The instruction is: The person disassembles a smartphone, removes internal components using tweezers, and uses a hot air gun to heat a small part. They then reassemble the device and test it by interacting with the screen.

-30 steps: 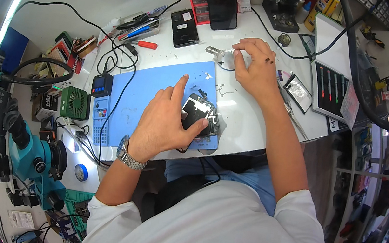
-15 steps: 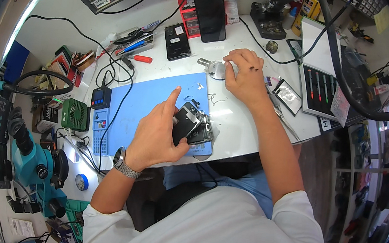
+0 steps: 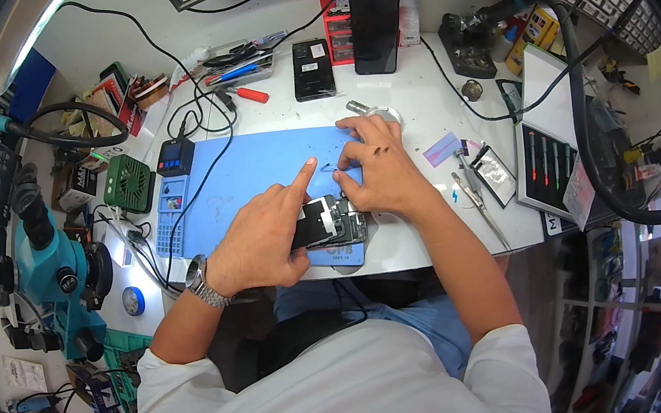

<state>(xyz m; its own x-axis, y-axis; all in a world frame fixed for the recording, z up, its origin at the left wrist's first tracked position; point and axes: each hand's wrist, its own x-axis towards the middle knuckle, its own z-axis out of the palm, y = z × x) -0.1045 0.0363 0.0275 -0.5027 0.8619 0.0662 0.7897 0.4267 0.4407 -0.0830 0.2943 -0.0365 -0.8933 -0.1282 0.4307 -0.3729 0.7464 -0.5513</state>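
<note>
My left hand [image 3: 257,231] grips the edge of an opened phone [image 3: 318,223] between thumb and fingers, its index finger stretched out over the blue mat [image 3: 254,156]. The phone's dark panel and silver-edged insides show; its lower left part is behind my fingers. My right hand [image 3: 381,167] hovers at the phone's upper end, thumb and index finger brought together in a pinch. Whatever may be between those fingertips is too small to make out. Beside them on the mat are tiny dark parts [image 3: 327,167]. Behind the right hand is a round glass piece with a metal handle [image 3: 367,109], partly covered.
Tweezers [image 3: 483,209] and a silver phone part [image 3: 493,175] lie at the right, near a screwdriver case [image 3: 546,167]. A black phone [image 3: 373,34] stands at the back beside a phone back [image 3: 312,71] and a red-handled screwdriver [image 3: 252,95]. A teal microscope [image 3: 51,267] stands left.
My right hand has moved from the round glass piece toward me and left, down to the opened phone. The phone's dark panel has shifted slightly under my left hand.
</note>
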